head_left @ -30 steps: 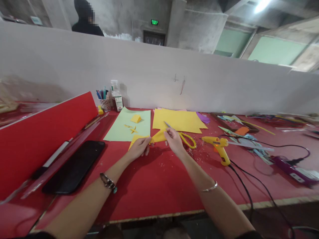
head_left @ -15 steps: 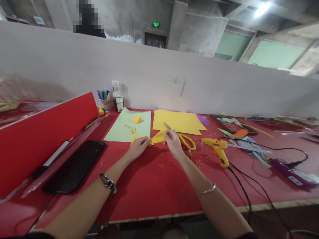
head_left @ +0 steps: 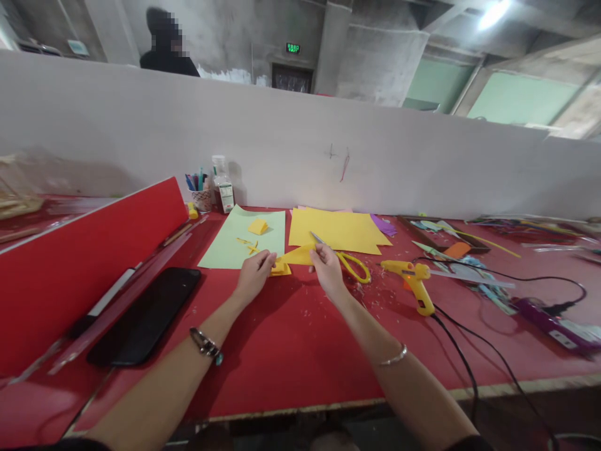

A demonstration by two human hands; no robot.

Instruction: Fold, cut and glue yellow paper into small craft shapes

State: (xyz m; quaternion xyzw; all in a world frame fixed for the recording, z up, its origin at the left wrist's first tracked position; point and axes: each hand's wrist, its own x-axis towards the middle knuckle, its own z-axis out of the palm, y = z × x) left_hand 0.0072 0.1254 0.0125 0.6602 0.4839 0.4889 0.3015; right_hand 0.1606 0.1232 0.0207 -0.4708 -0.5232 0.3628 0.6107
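Observation:
Between my two hands a small piece of yellow paper point(head_left: 298, 255) is held up by its ends. My left hand point(head_left: 255, 274) pinches its left end, and my right hand point(head_left: 325, 265) pinches the right end. Just below it, beside my left fingers, lie folded yellow paper pieces point(head_left: 280, 269) on the red table. Yellow-handled scissors point(head_left: 355, 270) rest right behind my right hand, their blades over large yellow sheets point(head_left: 336, 228). On a pale green sheet point(head_left: 220, 249) lie a folded yellow paper block point(head_left: 258, 226) and thin yellow strips point(head_left: 252, 247).
A yellow glue gun point(head_left: 413, 282) with a cable lies at right, near a purple power strip point(head_left: 554, 326). At left are a black phone point(head_left: 145, 319) and a red board point(head_left: 94, 263). A pen cup point(head_left: 201, 199) and a bottle point(head_left: 224, 188) stand by the partition point(head_left: 272, 144).
My left hand has shifted slightly left and turned more upright, leaving more of the yellow paper stretched between my hands. The folded pieces below it now show more. My right hand stays nearly still.

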